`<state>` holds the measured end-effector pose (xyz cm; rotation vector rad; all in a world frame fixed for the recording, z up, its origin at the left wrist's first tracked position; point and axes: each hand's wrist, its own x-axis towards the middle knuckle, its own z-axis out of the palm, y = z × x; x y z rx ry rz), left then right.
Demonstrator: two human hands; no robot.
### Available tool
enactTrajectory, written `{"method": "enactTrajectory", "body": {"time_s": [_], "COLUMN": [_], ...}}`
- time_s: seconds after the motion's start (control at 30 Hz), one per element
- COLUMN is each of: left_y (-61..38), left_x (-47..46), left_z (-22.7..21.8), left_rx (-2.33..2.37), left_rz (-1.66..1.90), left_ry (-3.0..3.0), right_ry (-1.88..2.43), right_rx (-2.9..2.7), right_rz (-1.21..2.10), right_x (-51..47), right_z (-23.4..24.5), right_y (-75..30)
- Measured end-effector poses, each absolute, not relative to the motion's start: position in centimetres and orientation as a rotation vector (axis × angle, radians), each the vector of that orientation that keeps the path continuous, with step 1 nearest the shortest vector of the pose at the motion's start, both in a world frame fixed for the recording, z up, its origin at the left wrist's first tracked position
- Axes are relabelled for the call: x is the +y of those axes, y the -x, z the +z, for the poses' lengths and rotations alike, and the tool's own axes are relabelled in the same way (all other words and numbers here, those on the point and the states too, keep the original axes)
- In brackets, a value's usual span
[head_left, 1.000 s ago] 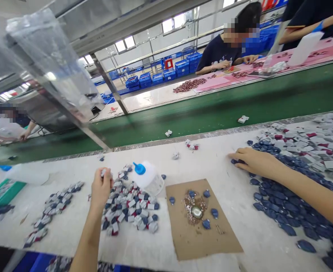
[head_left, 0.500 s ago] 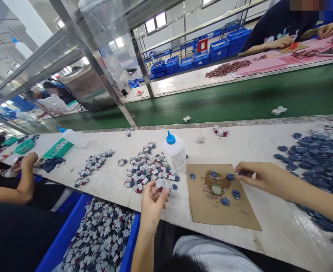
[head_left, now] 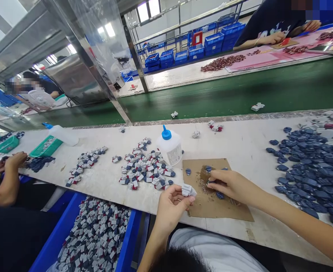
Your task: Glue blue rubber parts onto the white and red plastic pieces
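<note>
My right hand (head_left: 231, 185) has moved inward over the cardboard sheet (head_left: 220, 210), its grip unreadable, while my left hand (head_left: 169, 207) fingertip-pinches a grey block (head_left: 186, 190) at its left edge, likely keeping the top visible.

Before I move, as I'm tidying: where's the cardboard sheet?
In the head view, the cardboard sheet lies on the tabletop, right of centre, with the right hand over it and the upright bottle near its far left corner.
</note>
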<state>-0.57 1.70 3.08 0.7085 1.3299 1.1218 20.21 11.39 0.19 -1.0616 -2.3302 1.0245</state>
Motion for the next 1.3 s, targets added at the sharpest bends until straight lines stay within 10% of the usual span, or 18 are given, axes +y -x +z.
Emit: {"method": "enactTrajectory", "body": {"time_s": [0.33,1.3], "left_y": [-0.4,-1.7], "left_x": [1.5,0.4], "left_z": [5.2,4.2], "left_rx": [1.097,1.097], "left_rz": [1.056,1.103], "left_ry": [-0.619,-0.872], "right_ry": [1.008,0.924], "right_rx": [-1.578,-1.575], "right_rz": [1.570,1.334], "right_x": [7.1,7.0], "right_z": [5.7,6.1], "right_y": [-18.7,-17.4]}}
